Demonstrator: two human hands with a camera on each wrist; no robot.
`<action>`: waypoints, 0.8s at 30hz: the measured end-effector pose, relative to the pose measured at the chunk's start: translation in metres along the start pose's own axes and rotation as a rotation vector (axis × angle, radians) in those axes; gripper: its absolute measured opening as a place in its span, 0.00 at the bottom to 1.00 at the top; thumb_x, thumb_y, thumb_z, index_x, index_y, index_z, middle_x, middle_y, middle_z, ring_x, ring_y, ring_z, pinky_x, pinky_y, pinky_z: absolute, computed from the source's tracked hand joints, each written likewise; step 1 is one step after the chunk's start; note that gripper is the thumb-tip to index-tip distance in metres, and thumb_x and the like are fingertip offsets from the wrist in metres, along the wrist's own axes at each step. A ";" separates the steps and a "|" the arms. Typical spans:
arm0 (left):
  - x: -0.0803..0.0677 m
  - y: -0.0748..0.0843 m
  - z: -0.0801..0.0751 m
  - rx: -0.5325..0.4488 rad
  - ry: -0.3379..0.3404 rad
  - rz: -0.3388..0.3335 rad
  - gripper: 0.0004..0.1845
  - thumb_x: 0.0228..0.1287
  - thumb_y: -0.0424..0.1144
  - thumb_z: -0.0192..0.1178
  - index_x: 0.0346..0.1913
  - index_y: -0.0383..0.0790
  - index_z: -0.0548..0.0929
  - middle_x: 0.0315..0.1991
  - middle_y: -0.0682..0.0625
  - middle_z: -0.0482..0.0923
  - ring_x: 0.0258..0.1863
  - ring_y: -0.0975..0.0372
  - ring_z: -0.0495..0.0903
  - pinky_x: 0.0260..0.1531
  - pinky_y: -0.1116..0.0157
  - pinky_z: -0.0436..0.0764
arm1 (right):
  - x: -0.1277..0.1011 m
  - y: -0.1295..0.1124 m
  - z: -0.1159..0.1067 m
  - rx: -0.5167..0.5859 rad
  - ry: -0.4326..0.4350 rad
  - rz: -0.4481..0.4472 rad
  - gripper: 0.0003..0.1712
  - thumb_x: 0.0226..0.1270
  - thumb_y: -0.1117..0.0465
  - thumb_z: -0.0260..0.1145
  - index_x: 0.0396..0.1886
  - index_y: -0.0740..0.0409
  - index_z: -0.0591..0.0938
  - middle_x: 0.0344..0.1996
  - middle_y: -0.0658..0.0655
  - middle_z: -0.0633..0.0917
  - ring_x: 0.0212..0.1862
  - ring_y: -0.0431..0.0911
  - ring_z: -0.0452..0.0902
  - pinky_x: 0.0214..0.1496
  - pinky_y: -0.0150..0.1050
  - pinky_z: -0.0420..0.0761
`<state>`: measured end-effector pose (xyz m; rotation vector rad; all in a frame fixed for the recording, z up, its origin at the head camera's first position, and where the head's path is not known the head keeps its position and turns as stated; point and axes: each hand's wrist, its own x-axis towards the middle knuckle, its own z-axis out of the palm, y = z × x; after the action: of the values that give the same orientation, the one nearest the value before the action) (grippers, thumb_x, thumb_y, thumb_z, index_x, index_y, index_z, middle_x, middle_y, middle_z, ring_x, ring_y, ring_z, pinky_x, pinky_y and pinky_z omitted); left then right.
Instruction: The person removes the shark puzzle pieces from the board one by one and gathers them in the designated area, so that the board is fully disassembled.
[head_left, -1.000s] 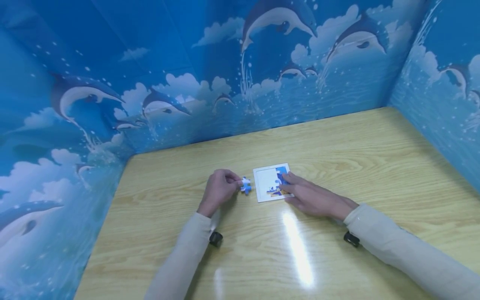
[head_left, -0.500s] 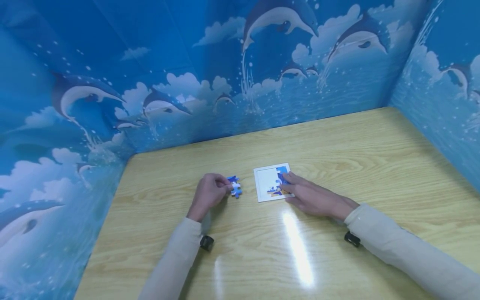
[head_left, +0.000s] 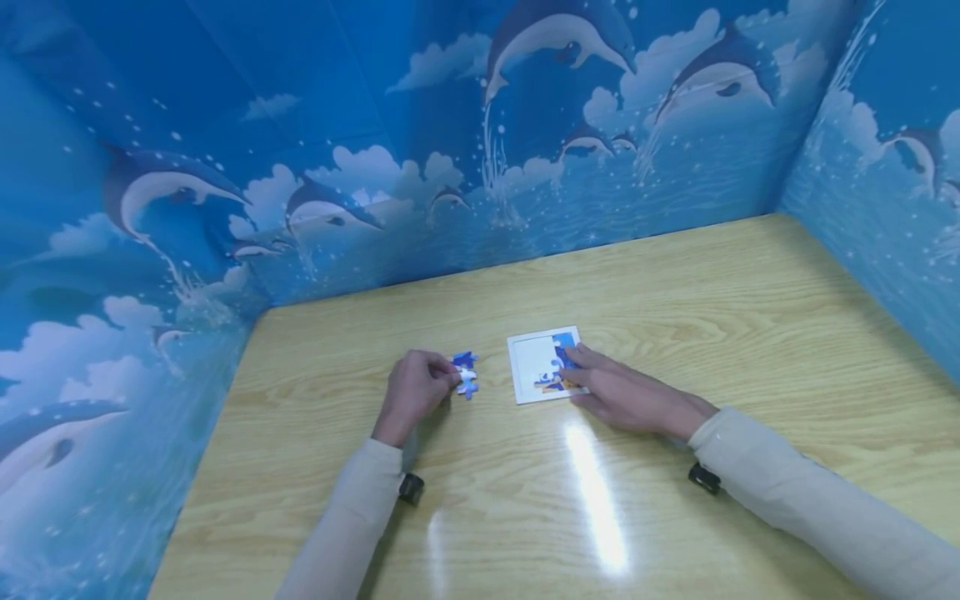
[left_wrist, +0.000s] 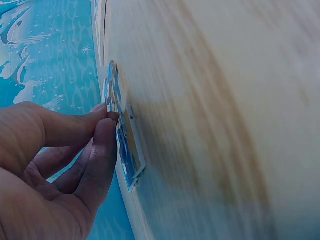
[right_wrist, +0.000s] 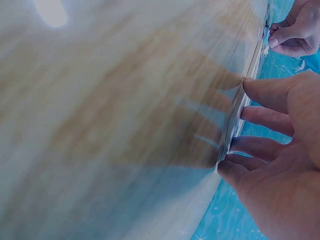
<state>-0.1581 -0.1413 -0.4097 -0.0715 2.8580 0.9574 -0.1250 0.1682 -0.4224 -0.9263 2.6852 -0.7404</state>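
Note:
In the head view my left hand [head_left: 417,388] pinches a light blue and white jigsaw piece [head_left: 467,382] between thumb and fingertips, low over the table. Right behind that piece shows a darker blue jigsaw piece [head_left: 465,360]; whether they are joined I cannot tell. My right hand [head_left: 626,393] rests on the right side of a square white puzzle tray [head_left: 513,367], its fingers stretched over fitted blue and orange pieces [head_left: 564,340] and partly hiding them. Left of those, the tray's white bottom is bare. The right wrist view shows fingertips [right_wrist: 232,170] touching the tray's edge.
Everything lies on a light wood-grain table [head_left: 675,292]. Blue fabric walls printed with dolphins [head_left: 555,37] rise at its back, left and right. A bright light reflection [head_left: 596,500] crosses the table in front of the tray.
My left hand has moved left, away from the tray, with the light blue piece. The darker piece behind it has come into sight. The right hand and tray have stayed put.

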 end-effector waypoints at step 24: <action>0.000 0.021 0.010 0.035 -0.010 0.127 0.03 0.60 0.35 0.74 0.36 0.41 0.91 0.31 0.52 0.87 0.29 0.62 0.82 0.34 0.64 0.82 | -0.001 -0.001 -0.001 -0.006 0.002 0.000 0.25 0.76 0.62 0.61 0.67 0.73 0.73 0.74 0.75 0.58 0.76 0.68 0.49 0.75 0.60 0.55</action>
<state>-0.1589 -0.1187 -0.4056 0.1187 2.8980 0.9259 -0.1239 0.1680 -0.4211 -0.9276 2.6903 -0.7334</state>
